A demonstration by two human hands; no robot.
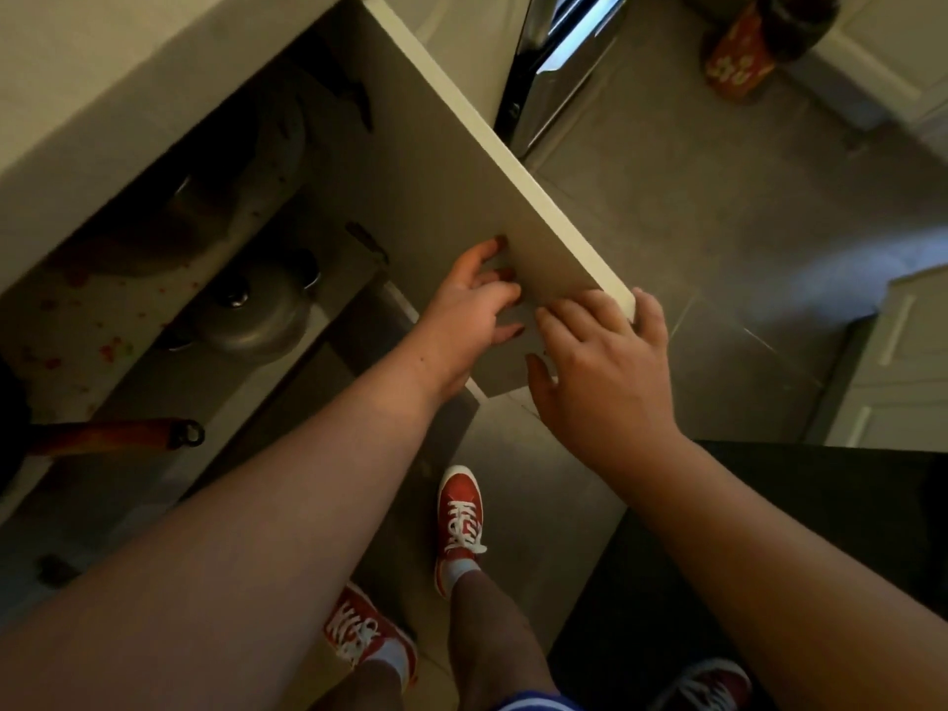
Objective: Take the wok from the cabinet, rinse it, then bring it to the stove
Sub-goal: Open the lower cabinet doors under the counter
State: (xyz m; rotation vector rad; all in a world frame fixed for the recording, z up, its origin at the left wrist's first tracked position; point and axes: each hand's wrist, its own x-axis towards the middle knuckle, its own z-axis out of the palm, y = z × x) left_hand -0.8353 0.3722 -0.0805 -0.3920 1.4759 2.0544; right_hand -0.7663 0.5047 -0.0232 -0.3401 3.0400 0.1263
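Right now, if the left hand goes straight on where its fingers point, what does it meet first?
The door: the left hand seems almost on its inner face, though depth is unclear.

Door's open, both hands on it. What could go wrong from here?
The wooden handle, likely the wok's, lies near the lidded pot; dragging it out could knock that pot. The open cabinet door, touched by the left hand and right hand, juts out and could catch a knee.

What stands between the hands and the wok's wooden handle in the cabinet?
Nothing visible. The left hand and right hand touch the open door; the wok's handle pokes toward the opening, apart from the lidded pot.
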